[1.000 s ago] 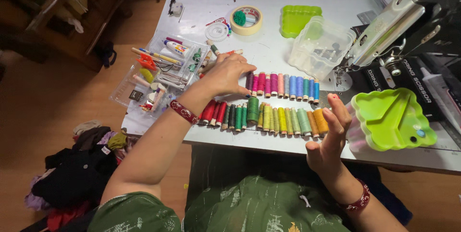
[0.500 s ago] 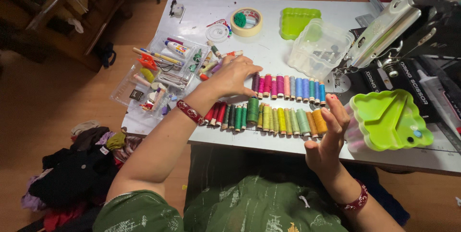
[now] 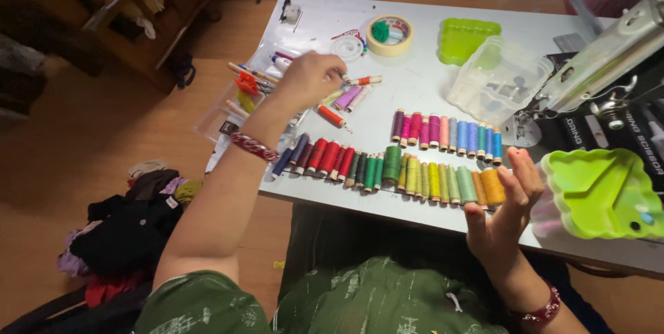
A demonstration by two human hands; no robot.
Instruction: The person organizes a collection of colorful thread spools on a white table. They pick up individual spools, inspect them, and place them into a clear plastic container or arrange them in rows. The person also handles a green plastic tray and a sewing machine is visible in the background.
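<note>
While the right hand [image 3: 503, 202] hangs open and empty by the long spool row [image 3: 387, 168], the left hand [image 3: 308, 79] has moved off the rows to the loose spools [image 3: 344, 99], fingers curled, maybe pinching one.

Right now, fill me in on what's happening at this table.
A person seated at a white table is handling thread spools. The left hand reaches among loose spools and pens near a clear tray. The right hand hovers open, holding nothing, at the end of the long row of spools laid out by colour. A shorter row lies behind it, with a green tray to the right.
</note>
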